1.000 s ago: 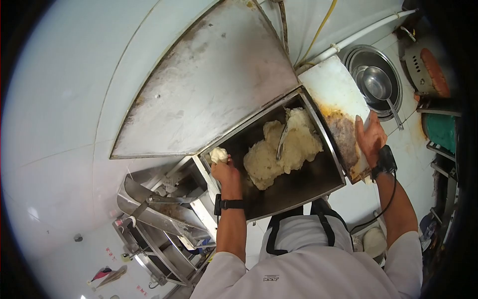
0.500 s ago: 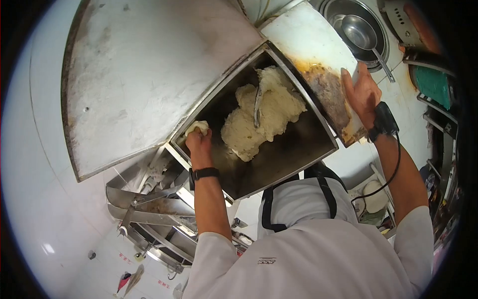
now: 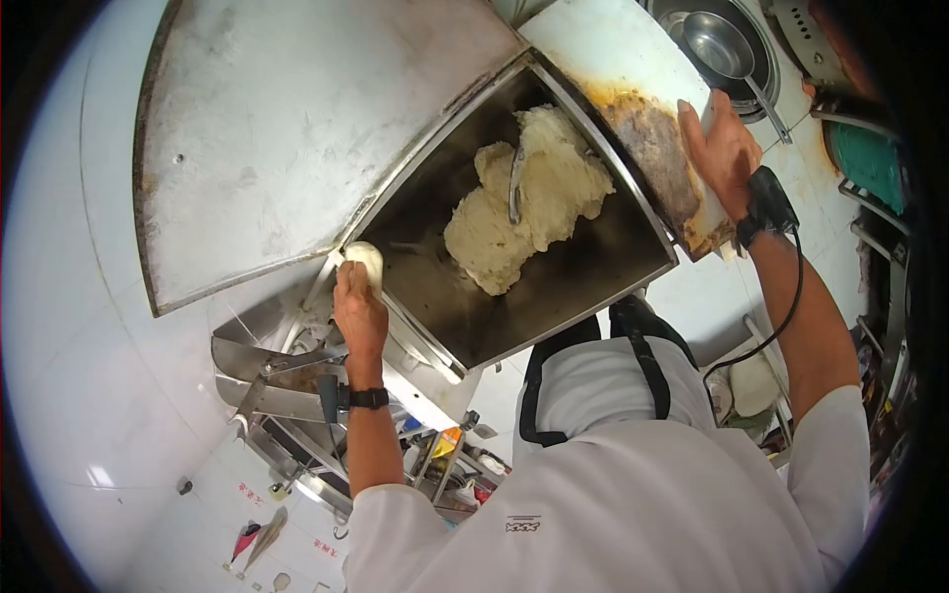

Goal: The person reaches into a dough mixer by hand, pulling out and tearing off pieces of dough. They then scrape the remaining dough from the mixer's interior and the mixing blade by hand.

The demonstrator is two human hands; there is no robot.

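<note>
Left forearm reaches forward, the left hand [image 3: 362, 314] curled in a grip around a small dough piece [image 3: 367, 261] just beside the bin's [image 3: 578, 279] left corner; the piece is rounded, its long axis hard to tell; the right hand [image 3: 725, 156] rests on the stained side panel's [image 3: 633, 84] outer edge, thumb and fingers parted, grip released; inside, bin floor lies between the large dough mass [image 3: 554, 198] and the near rim; that mass runs diagonally, lower left to upper right, against a curved metal hook [image 3: 515, 186].

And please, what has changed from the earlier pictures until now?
The left hand moved left, from over the metal bin to its left rim, pale lump still held. The right hand stayed at the white panel; the dough mass looks unchanged.
</note>
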